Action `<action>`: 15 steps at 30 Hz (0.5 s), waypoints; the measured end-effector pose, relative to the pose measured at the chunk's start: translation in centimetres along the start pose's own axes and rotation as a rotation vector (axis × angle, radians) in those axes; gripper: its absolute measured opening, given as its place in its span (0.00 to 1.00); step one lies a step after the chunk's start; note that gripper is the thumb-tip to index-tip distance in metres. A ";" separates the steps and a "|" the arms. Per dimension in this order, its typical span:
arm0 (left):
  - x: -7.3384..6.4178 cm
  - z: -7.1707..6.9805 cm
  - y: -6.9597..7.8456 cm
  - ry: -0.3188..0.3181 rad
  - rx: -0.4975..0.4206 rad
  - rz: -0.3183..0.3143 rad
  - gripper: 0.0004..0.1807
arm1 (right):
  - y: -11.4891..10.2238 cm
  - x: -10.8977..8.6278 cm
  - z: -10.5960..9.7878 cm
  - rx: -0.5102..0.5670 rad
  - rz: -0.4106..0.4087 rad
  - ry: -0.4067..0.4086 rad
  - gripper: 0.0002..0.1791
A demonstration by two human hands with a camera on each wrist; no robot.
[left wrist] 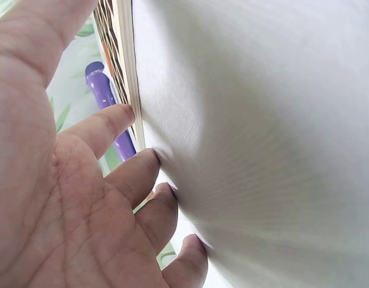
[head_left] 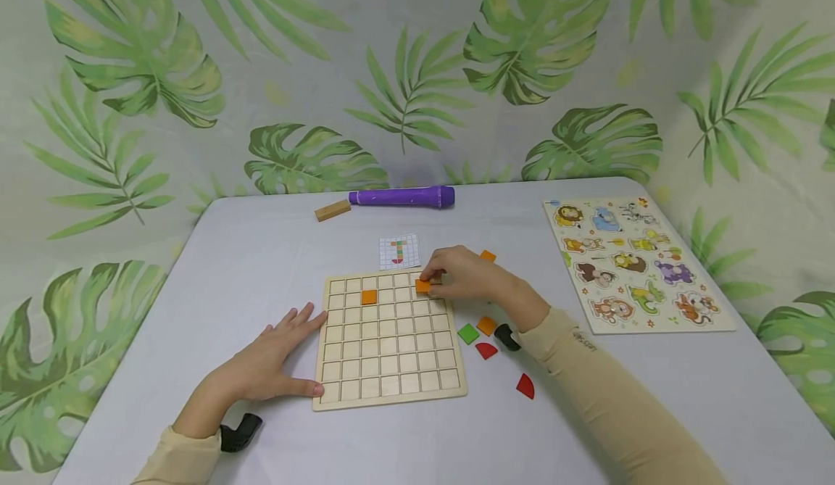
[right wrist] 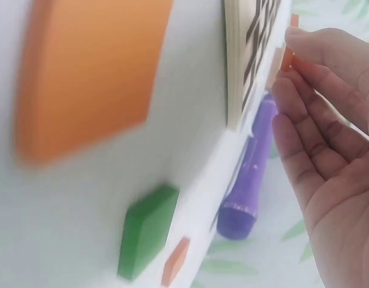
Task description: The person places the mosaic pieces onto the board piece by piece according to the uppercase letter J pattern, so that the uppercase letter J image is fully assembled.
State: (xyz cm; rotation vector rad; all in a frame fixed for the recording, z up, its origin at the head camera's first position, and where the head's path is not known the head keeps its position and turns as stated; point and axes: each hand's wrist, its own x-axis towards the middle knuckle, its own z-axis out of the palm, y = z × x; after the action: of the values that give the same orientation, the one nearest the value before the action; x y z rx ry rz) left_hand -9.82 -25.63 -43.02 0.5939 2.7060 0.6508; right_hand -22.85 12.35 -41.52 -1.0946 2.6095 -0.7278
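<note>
A pale wooden grid board (head_left: 390,343) lies on the white-covered table with one orange square tile (head_left: 369,297) in an upper cell. My right hand (head_left: 466,275) pinches another orange square tile (head_left: 422,286) between thumb and fingers over the board's far right corner; the right wrist view shows this held tile (right wrist: 288,58) edge-on. With fingers spread, my left hand (head_left: 267,362) rests at the board's left side, thumb and index fingertip right at the edge. Behind the board lies a small pattern card (head_left: 399,252) showing a hook shape of coloured pieces.
Right of the board lie loose pieces: a green square (head_left: 468,333), an orange one (head_left: 486,325), red quarter-circles (head_left: 485,351) and another orange piece (head_left: 488,256). A purple microphone-shaped object (head_left: 401,196) and wooden block (head_left: 333,210) lie at the back, an animal puzzle (head_left: 629,251) at right.
</note>
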 end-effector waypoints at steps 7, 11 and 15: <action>0.0 -0.1 0.1 -0.011 0.000 -0.003 0.66 | -0.6 1.4 1.0 -0.017 -0.047 -0.012 0.11; 0.0 -0.2 0.2 -0.021 0.004 -0.007 0.66 | -0.8 1.8 1.4 -0.022 -0.061 -0.013 0.10; 0.0 -0.2 0.1 -0.023 0.007 -0.004 0.66 | -1.1 1.9 1.6 -0.027 -0.062 -0.017 0.10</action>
State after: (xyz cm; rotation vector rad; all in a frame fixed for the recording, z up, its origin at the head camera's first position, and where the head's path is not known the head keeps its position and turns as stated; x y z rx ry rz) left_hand -9.88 -25.57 -42.81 0.5939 2.6887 0.6301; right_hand -22.90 9.74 -42.34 -1.1890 2.5887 -0.6946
